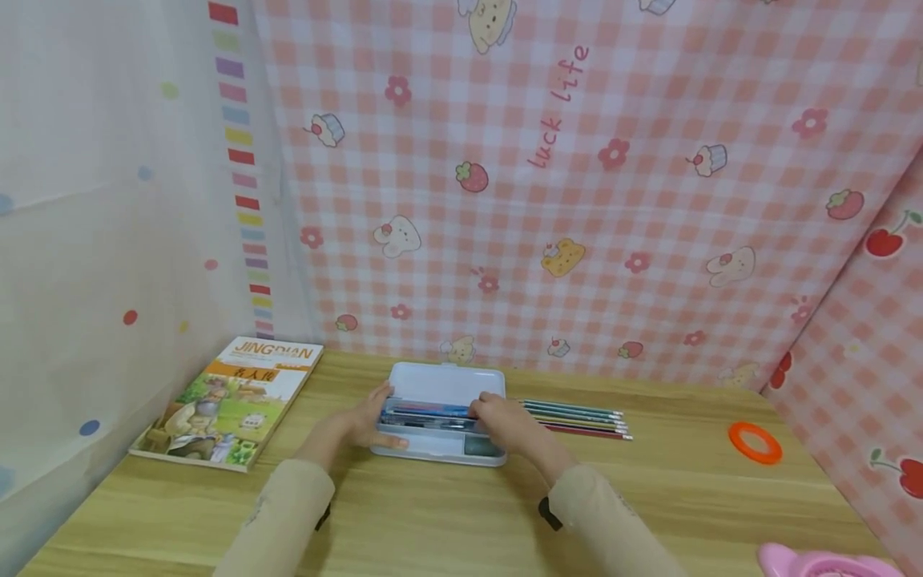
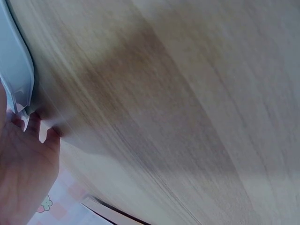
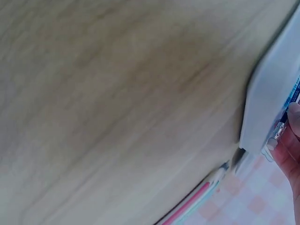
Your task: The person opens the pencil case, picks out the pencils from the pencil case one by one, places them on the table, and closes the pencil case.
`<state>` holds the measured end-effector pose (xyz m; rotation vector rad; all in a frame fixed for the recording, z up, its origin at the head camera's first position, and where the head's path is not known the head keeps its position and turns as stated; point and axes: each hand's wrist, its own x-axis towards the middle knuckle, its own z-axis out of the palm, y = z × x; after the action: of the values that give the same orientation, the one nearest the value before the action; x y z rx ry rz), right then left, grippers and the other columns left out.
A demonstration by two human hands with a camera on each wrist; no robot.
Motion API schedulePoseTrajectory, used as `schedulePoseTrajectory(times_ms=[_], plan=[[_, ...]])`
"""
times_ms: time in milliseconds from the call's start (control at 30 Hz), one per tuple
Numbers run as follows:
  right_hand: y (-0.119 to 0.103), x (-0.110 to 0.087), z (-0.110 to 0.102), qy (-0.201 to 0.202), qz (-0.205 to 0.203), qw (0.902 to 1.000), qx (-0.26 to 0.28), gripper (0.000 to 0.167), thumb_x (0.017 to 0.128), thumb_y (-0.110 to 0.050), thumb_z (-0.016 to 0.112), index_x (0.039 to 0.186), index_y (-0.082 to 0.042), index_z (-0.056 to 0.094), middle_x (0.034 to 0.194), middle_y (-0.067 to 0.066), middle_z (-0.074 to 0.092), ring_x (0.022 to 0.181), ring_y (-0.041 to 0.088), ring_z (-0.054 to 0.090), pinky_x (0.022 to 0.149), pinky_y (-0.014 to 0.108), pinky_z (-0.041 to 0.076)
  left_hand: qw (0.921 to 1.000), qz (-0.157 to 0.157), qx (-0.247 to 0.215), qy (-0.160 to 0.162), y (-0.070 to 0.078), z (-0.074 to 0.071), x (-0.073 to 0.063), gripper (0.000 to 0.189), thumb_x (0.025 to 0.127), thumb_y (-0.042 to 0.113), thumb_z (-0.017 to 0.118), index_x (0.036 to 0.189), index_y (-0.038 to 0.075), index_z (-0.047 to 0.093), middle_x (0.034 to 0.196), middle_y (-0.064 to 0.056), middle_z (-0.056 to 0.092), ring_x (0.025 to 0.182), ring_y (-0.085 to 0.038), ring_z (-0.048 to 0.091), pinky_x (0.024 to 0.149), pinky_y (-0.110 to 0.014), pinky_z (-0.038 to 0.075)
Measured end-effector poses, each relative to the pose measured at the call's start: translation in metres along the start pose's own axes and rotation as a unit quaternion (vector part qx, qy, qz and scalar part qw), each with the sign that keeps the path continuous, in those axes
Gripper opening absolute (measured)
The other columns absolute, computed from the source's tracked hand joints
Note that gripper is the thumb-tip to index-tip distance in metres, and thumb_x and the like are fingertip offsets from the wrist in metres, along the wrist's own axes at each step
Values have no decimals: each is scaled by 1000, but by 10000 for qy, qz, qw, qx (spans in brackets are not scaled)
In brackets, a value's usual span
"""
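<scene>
A white pencil case (image 1: 447,383) lies with its lid folded back on the wooden table, holding pencils and blue and dark items in its tray. My left hand (image 1: 360,421) grips the case's left end, thumb along the front and fingers around the side. At the right end, my right hand (image 1: 509,421) reaches over the tray. In the right wrist view its thumb and fingers pinch a dark pencil (image 3: 281,126) near the eraser end. Several loose pencils (image 1: 577,415) lie side by side just right of the case, eraser ends pointing right.
A book (image 1: 231,401) with an illustrated cover lies at the table's left. To the right is an orange ring (image 1: 755,442), and a pink object (image 1: 822,562) shows partly at the lower right edge. Cloth-covered walls (image 1: 577,200) stand behind and beside the table.
</scene>
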<state>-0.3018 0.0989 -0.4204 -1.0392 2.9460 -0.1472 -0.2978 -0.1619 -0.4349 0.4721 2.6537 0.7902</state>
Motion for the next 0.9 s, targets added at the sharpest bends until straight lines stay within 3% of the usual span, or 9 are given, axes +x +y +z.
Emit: schedulePoseTrajectory(times_ms=[233, 400, 567, 900], plan=[[9, -9, -10, 170, -57, 9998, 56, 18, 89, -3, 54, 106, -10, 61, 97, 3, 59, 86, 14, 59, 81, 30, 52, 10000, 18, 6, 16, 0, -3, 1, 105, 74, 42, 73, 142, -8, 9, 149, -28, 3, 137, -45, 9, 112, -55, 16], [27, -24, -14, 518, -135, 9984, 191, 15, 88, -3, 56, 102, -7, 61, 96, 4, 60, 86, 16, 60, 76, 31, 52, 10000, 8, 11, 15, 0, -3, 2, 105, 74, 42, 73, 142, -8, 9, 150, -28, 3, 137, -45, 9, 112, -55, 15], [50, -42, -15, 879, -238, 9957, -152, 18, 83, -1, 63, 99, -9, 61, 96, 5, 61, 83, 18, 62, 71, 32, 53, 10000, -50, 37, 2, 0, -4, 0, 106, 74, 44, 72, 142, -8, 9, 150, -27, 3, 137, -44, 9, 112, -55, 16], [91, -84, -15, 873, 505, 9947, 197, 21, 85, 7, 53, 100, -6, 60, 99, 9, 61, 89, 23, 63, 75, 35, 52, 9999, 142, -48, 14, 1, -2, -3, 106, 74, 43, 73, 141, -11, 10, 148, -30, 4, 136, -47, 9, 111, -56, 16]])
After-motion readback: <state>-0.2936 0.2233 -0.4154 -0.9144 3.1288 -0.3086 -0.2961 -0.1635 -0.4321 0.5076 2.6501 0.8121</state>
